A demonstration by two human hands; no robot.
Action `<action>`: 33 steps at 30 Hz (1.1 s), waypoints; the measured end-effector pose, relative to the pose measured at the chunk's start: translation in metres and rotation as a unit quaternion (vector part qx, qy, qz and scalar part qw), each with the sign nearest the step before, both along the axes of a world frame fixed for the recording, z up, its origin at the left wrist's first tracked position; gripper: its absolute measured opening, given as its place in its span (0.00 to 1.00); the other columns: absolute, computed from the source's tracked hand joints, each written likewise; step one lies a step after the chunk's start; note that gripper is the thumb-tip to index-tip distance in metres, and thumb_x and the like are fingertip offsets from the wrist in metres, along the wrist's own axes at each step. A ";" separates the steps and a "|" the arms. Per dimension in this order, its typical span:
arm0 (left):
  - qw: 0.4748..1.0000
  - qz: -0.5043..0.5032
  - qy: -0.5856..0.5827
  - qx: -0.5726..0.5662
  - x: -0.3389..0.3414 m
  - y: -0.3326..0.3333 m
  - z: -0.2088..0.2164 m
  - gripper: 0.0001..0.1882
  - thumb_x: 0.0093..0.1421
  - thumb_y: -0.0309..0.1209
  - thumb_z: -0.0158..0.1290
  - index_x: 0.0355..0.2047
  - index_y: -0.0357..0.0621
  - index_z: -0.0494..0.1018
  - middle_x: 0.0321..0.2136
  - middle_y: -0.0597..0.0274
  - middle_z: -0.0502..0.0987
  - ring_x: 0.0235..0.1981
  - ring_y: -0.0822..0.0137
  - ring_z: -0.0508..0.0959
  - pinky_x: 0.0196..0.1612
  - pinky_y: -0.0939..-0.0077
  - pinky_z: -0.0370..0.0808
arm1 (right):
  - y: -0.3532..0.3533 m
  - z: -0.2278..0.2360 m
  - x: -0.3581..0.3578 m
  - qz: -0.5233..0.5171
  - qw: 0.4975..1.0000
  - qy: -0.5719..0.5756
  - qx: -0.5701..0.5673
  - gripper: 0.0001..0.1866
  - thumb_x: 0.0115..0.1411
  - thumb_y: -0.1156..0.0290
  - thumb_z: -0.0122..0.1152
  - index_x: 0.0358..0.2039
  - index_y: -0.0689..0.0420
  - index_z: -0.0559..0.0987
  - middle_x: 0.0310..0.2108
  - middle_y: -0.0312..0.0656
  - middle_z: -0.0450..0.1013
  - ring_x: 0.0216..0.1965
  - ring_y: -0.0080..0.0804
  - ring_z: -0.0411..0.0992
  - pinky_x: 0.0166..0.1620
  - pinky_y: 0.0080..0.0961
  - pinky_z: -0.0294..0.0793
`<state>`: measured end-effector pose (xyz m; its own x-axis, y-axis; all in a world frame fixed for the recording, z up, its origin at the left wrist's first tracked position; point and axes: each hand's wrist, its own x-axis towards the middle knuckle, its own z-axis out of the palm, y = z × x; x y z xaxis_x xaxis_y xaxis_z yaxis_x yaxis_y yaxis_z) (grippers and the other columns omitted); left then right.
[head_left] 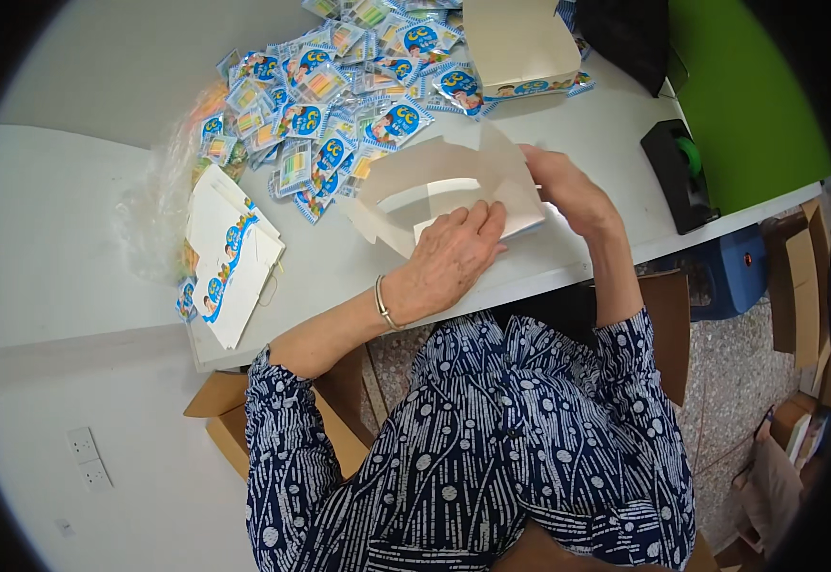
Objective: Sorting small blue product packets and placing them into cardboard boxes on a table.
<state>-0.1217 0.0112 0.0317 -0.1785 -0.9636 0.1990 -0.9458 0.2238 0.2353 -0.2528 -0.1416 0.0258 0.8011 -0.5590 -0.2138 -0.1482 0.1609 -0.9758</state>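
A white cardboard box, partly folded with loose flaps standing up, is in front of me near the table's edge. My left hand lies over its near side, fingers bent over the board and the thumb mostly hidden. At the box's right end, my right hand grips the side wall, its fingertips out of sight behind the board. Beyond the box spreads a pile of small blue-and-clear sachets with pastel sticks inside. Flat, unfolded box blanks with a blue printed strip lie stacked to the left.
Another open white box stands at the back among the sachets. A black tape dispenser with green tape sits at the right, beside a green panel. Crumpled clear plastic lies far left. A blue stool is below the table.
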 end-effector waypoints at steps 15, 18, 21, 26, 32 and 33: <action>0.997 0.021 -0.075 -0.021 -0.010 0.015 0.026 0.24 0.54 0.31 0.57 0.48 0.28 0.67 0.39 0.46 0.72 0.42 0.51 0.73 0.46 0.61 0.71 | 0.022 -0.006 0.024 -0.097 0.841 0.186 -0.499 0.13 0.64 0.63 0.53 0.32 0.61 0.76 0.22 0.52 0.74 0.26 0.51 0.73 0.31 0.41 0.71; 0.994 0.000 -0.026 -0.104 -0.008 0.041 0.055 0.24 0.53 0.29 0.59 0.50 0.34 0.69 0.50 0.44 0.71 0.52 0.49 0.71 0.54 0.61 0.69 | 0.024 -0.005 0.024 -0.099 0.827 0.193 -0.518 0.13 0.65 0.65 0.50 0.28 0.61 0.74 0.23 0.51 0.75 0.27 0.53 0.73 0.33 0.43 0.71; 0.959 0.055 0.000 -0.278 0.030 0.059 0.069 0.26 0.53 0.25 0.59 0.53 0.40 0.70 0.54 0.48 0.70 0.55 0.51 0.71 0.57 0.61 0.66 | 0.016 -0.005 0.021 -0.099 0.844 0.219 -0.480 0.14 0.66 0.64 0.49 0.29 0.61 0.75 0.23 0.51 0.75 0.26 0.53 0.72 0.33 0.44 0.71; 0.873 0.228 0.395 -0.170 0.060 0.043 0.012 0.29 0.57 0.26 0.57 0.58 0.37 0.62 0.52 0.51 0.73 0.51 0.59 0.74 0.55 0.66 0.67 | 0.011 -0.015 0.015 -0.131 0.841 0.081 -0.518 0.16 0.66 0.64 0.48 0.27 0.61 0.76 0.22 0.57 0.74 0.25 0.54 0.75 0.32 0.44 0.74; 0.811 0.252 0.527 0.019 0.060 0.018 -0.016 0.33 0.57 0.29 0.56 0.59 0.30 0.56 0.54 0.44 0.69 0.55 0.61 0.70 0.55 0.67 0.68 | 0.029 0.002 0.024 -0.114 0.834 0.202 -0.501 0.16 0.66 0.64 0.49 0.26 0.61 0.74 0.18 0.54 0.73 0.22 0.52 0.74 0.30 0.42 0.74; 0.824 0.281 0.491 0.020 0.060 0.016 -0.019 0.34 0.56 0.29 0.57 0.59 0.29 0.56 0.54 0.41 0.68 0.56 0.60 0.69 0.55 0.67 0.68 | 0.030 0.002 0.025 -0.105 0.830 0.224 -0.499 0.15 0.66 0.65 0.49 0.27 0.62 0.74 0.18 0.54 0.73 0.22 0.52 0.74 0.29 0.41 0.73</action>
<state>-0.0614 0.0276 0.0129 0.5268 -0.8484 -0.0522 -0.2472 -0.2117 0.9456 -0.2278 -0.1114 0.0279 0.6287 -0.7540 0.1902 -0.6029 -0.6272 -0.4931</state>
